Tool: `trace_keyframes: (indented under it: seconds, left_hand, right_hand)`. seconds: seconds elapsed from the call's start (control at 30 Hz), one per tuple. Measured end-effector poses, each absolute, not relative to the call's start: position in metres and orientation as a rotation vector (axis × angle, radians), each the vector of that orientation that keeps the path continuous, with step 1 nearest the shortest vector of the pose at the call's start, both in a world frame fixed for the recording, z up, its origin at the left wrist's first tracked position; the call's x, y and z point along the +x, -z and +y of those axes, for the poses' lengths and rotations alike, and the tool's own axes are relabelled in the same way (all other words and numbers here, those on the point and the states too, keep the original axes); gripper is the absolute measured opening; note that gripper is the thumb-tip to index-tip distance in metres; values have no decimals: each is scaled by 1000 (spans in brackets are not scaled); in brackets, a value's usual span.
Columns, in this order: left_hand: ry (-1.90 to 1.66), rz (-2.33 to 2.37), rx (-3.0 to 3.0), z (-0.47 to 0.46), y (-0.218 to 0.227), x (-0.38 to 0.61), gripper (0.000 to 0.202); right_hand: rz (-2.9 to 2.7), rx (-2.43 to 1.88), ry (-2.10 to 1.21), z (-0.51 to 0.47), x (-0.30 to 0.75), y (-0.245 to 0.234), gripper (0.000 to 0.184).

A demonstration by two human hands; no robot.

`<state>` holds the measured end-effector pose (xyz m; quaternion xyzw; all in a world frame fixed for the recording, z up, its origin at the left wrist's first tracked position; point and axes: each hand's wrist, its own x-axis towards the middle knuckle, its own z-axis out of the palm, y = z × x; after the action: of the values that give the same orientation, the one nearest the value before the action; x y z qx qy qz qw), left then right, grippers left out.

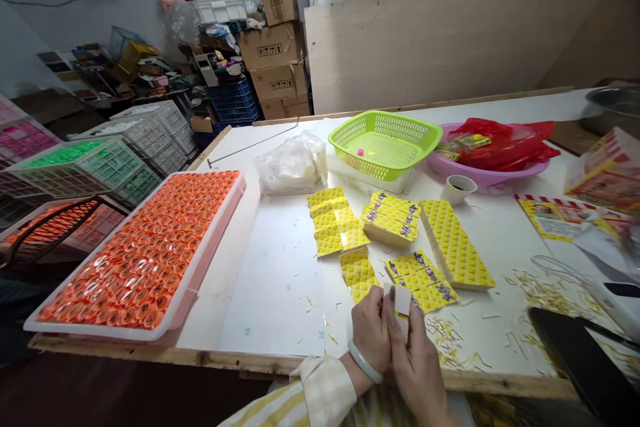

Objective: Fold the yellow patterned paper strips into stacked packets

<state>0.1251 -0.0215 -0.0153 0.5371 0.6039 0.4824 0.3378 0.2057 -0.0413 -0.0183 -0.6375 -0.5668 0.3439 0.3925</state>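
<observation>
Left hand [369, 332] and right hand [416, 365] closed in, fingertips pinching small white card [402, 300] between them, yellow printed sheets [419, 285] just beyond fingers, wooden table edge [310, 363] under wrists, white tabletop [273, 280] left of fingers

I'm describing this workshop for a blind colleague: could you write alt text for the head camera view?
The left hand and right hand pinch a small white piece over a white worktable, beside stacks of yellow printed cards and scattered yellow trimmings. To the left sits a pink tray packed with shiny orange rounds; behind stands a green plastic basket.
</observation>
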Motion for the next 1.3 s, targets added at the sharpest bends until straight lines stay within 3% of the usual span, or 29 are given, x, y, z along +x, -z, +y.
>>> trace_keyframes:
  seconds: [0.23,0.37,0.43,0.57,0.87,1.0,1.13,1.3]
  left_hand:
    - [-1144,1485,1679,-15,17,91,33]
    - [-805,1646,1945,-10,43,71,78]
    - [-699,1643,1990,-7,56,69,67]
    - [-681,1525,2068,-2,67,73,17]
    - [-768,1421,2085,-6,63,78,21]
    - [-843,1434,2016,-7,61,70,16]
    - [-1071,1627,1610,-18,59,65,60]
    - [-1180,1431,551,-23,56,77,74]
  right_hand:
    - [-1591,-1592,-675,-13,237,13,30]
    - [-1672,-1609,-612,15,253,17,29]
    - [-1802,-1550,-605,24,253,24,28]
    - [-1990,-1467,-638,34,242,38,28]
    - [-2056,-1460,-699,37,239,43,33]
    - [-1708,-1533,-920,31,249,33,34]
    - [-1199,-1490,-1421,20,253,35,45]
    - [-1013,-1442,-1515,5,246,52,43]
